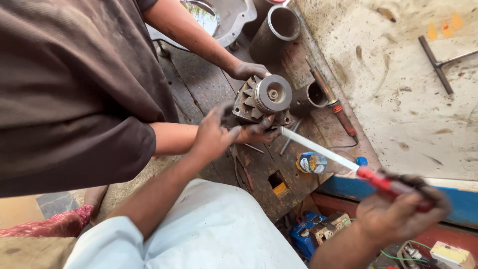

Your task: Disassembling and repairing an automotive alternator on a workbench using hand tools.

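A grimy alternator (261, 99) with a shiny pulley stands on the dark wooden bench (199, 84). A co-worker in a brown shirt steadies it with one hand (248, 69) at its top and another hand (259, 132) at its lower edge. My left hand (213, 133), coming out of a light blue sleeve, has its fingers apart against the alternator's left side. My right hand (398, 211) grips the red handle of a long screwdriver (323, 151). Its pale shaft runs up-left, and the tip meets the alternator's lower right edge.
Two metal sleeves (281, 25) (312, 94) stand behind and beside the alternator. A rod tool with a red band (334, 103) and a small blue-capped bottle (312, 162) lie on the bench. A T-handle wrench (438, 62) rests on the stained surface at right. Electrical parts (318, 231) sit below.
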